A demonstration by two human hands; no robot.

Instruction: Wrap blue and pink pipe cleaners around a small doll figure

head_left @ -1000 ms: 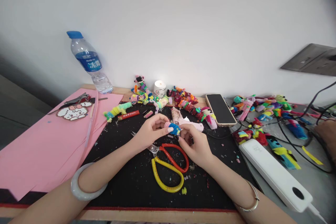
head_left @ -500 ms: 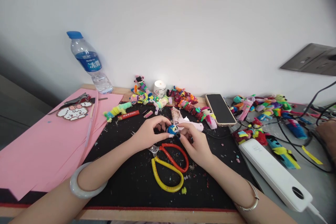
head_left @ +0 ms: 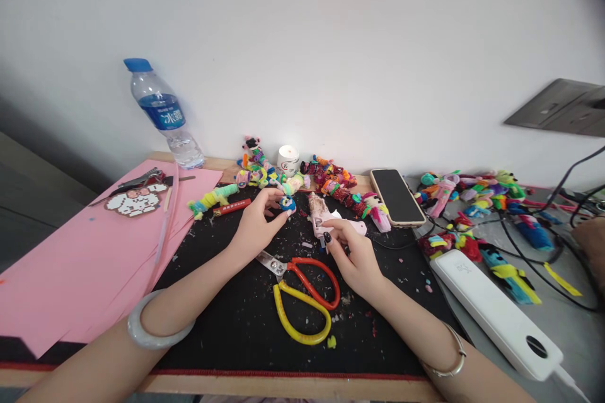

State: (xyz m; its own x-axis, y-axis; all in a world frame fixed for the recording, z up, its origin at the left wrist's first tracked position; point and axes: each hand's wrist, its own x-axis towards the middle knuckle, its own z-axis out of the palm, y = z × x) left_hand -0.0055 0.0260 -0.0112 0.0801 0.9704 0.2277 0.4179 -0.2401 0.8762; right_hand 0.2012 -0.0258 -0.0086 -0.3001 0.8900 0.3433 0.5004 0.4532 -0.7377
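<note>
My left hand (head_left: 258,220) pinches a small blue fuzzy piece (head_left: 287,203) with a white patch, probably pipe cleaner, between thumb and fingers. Over the mat, my right hand (head_left: 352,258) has its fingers curled together, and a tiny dark-blue bit (head_left: 322,244) shows at their tips. Whether they grip it is hard to make out. Just behind those fingers lies a pale pink glue gun (head_left: 347,227) with a brown-stained front. Below and between the hands rest scissors (head_left: 307,299) with one red and one yellow handle, blades partly behind my left hand.
Colourful fuzzy figures (head_left: 331,179) line the back, beside a white cylindrical container (head_left: 288,159). A phone (head_left: 397,196), a white power bank (head_left: 496,315) and cables lie right. Pink sheets (head_left: 94,264) and a water bottle (head_left: 163,113) are left. Another person's hand (head_left: 590,239) shows at the right edge.
My hands have moved apart. The left has carried the blue fuzzy piece left and farther back, while the right stays near the glue gun. More of the scissor blades now shows.
</note>
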